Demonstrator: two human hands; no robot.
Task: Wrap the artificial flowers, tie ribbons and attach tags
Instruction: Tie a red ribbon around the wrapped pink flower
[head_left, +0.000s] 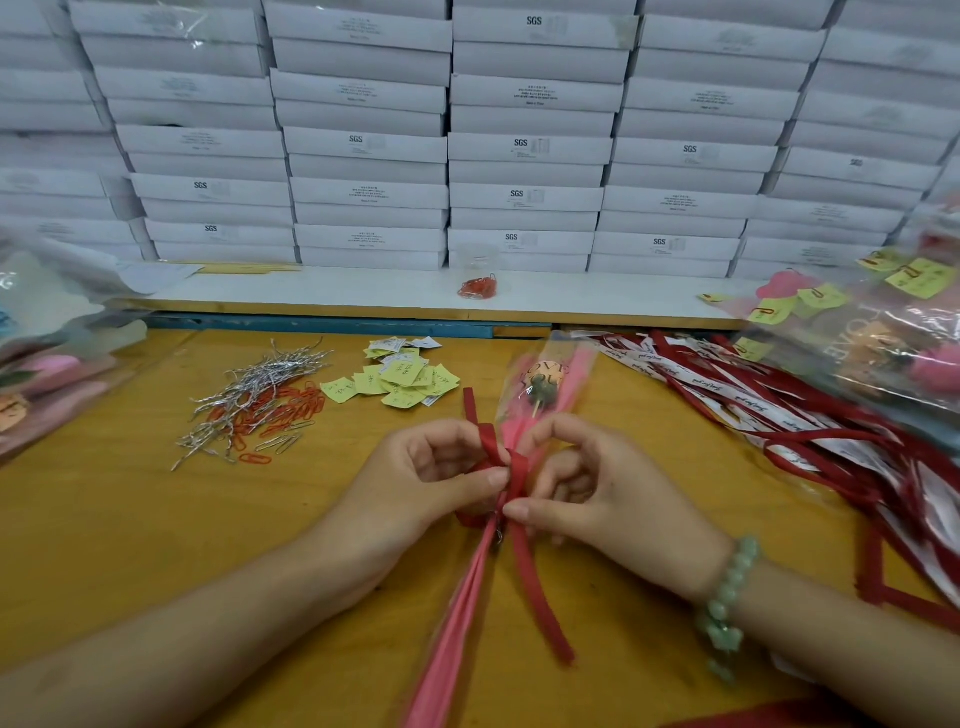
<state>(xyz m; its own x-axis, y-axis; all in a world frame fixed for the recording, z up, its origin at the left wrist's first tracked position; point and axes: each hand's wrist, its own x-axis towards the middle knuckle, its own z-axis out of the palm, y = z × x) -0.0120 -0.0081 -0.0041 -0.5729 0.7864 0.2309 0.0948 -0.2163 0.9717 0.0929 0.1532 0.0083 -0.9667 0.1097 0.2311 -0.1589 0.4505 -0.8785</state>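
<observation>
Pink wrapper tail nearest, flat on table. Left hand and right hand both pinch red ribbon at gathered neck, fingers curled, likely cinching bow. Flower head points away; yellow tags wait beyond.

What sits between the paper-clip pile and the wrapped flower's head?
Head view: a heap of yellow tags lies between the paper clips and the wrapped flower.

Bare forearms; pale green bead bracelet on right wrist.
</observation>
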